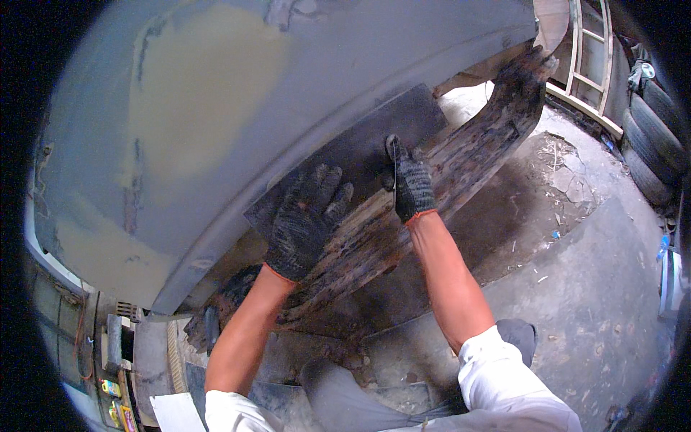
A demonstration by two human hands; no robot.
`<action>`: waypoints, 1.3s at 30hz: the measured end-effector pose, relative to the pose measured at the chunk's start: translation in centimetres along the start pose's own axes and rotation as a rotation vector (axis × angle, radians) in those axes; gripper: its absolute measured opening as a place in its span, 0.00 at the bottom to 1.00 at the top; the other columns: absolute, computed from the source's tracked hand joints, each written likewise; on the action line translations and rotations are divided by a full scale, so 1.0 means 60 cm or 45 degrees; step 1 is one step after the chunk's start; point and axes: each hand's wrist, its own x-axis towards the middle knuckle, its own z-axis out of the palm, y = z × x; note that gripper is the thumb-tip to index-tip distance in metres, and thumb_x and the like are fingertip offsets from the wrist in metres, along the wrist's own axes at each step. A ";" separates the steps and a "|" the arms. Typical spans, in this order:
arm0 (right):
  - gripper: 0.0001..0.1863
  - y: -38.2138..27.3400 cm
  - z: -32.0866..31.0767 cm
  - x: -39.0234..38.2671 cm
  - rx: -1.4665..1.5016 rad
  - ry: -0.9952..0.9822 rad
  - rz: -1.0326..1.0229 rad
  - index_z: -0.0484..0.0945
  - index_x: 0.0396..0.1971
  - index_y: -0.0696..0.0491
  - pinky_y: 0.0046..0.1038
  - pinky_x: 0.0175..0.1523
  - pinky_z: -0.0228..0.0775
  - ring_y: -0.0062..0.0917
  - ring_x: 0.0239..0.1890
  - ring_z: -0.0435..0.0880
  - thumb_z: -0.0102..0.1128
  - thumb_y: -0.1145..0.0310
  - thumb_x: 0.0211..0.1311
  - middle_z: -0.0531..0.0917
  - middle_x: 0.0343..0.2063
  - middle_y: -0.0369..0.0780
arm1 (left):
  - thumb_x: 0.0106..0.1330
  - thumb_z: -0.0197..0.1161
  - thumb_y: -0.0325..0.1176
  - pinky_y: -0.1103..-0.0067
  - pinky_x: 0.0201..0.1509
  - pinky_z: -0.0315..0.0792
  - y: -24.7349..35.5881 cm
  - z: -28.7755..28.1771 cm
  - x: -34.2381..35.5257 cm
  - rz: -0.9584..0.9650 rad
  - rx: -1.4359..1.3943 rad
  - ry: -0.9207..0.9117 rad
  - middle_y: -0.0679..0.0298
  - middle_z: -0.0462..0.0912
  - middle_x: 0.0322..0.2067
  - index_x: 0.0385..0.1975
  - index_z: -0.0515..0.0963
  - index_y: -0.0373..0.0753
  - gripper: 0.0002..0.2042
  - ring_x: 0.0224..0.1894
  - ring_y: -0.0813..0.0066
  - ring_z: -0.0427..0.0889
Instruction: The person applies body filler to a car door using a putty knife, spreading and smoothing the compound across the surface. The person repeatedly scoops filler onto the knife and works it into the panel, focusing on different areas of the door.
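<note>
A dark, flat rectangular sheet [360,140], probably metal, lies slantwise along the lower edge of a grey car body panel [345,65]. My left hand [302,223], in a dark knitted glove with an orange cuff, rests flat on the sheet's left part with fingers outstretched. On the sheet's lower edge, right of its middle, my right hand [412,180] is closed in a matching glove. One finger points up over the sheet's face; its other fingers are partly hidden. Below the sheet runs a rusty, worn sill [461,162], curving up to the right.
Yellowish filler [209,86] covers part of the panel. Stacked tyres [648,144] and a pale wooden frame [590,65] stand at the right. Debris [568,169] litters the concrete floor [576,288]. Colourful bottles [111,389] and a white board [176,412] are at lower left.
</note>
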 end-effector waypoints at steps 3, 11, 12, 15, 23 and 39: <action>0.28 0.012 0.024 0.020 0.068 -0.060 0.114 0.63 0.63 0.57 0.48 0.55 0.64 0.51 0.44 0.77 0.50 0.71 0.60 0.78 0.47 0.53 | 0.65 0.50 0.31 0.62 0.71 0.56 -0.014 0.005 0.007 -0.019 -0.034 -0.024 0.65 0.65 0.66 0.62 0.70 0.57 0.23 0.67 0.62 0.63; 0.18 0.064 0.089 0.044 0.915 0.253 0.207 0.72 0.47 0.51 0.32 0.36 0.63 0.30 0.32 0.72 0.57 0.57 0.62 0.75 0.35 0.40 | 0.63 0.47 0.32 0.64 0.74 0.51 -0.013 0.074 0.006 -0.021 0.079 0.007 0.62 0.60 0.69 0.64 0.65 0.48 0.26 0.71 0.64 0.57; 0.18 0.063 0.090 0.041 0.891 0.245 0.216 0.72 0.47 0.50 0.32 0.36 0.63 0.30 0.32 0.72 0.57 0.57 0.62 0.75 0.34 0.40 | 0.63 0.48 0.32 0.63 0.74 0.51 -0.005 0.074 0.005 -0.035 0.012 -0.005 0.62 0.61 0.68 0.64 0.66 0.49 0.25 0.70 0.63 0.57; 0.30 0.066 0.033 0.002 0.052 -0.091 0.211 0.60 0.66 0.51 0.50 0.55 0.65 0.56 0.45 0.75 0.47 0.74 0.62 0.77 0.47 0.56 | 0.64 0.49 0.30 0.61 0.73 0.53 0.027 0.062 0.004 -0.069 -0.187 -0.045 0.62 0.64 0.67 0.62 0.69 0.51 0.23 0.69 0.59 0.60; 0.30 -0.016 -0.040 -0.013 -0.278 -0.092 0.037 0.61 0.65 0.56 0.47 0.54 0.65 0.51 0.44 0.76 0.47 0.71 0.60 0.77 0.50 0.51 | 0.59 0.51 0.32 0.61 0.73 0.53 0.013 0.000 0.010 0.004 -0.074 -0.012 0.61 0.65 0.66 0.61 0.70 0.50 0.26 0.69 0.62 0.61; 0.31 -0.051 -0.031 0.008 -0.521 -0.299 0.119 0.63 0.64 0.55 0.50 0.59 0.60 0.46 0.47 0.78 0.51 0.62 0.60 0.75 0.54 0.51 | 0.64 0.49 0.32 0.59 0.72 0.53 -0.009 0.060 -0.009 -0.026 -0.139 0.034 0.63 0.64 0.66 0.59 0.71 0.48 0.21 0.69 0.63 0.61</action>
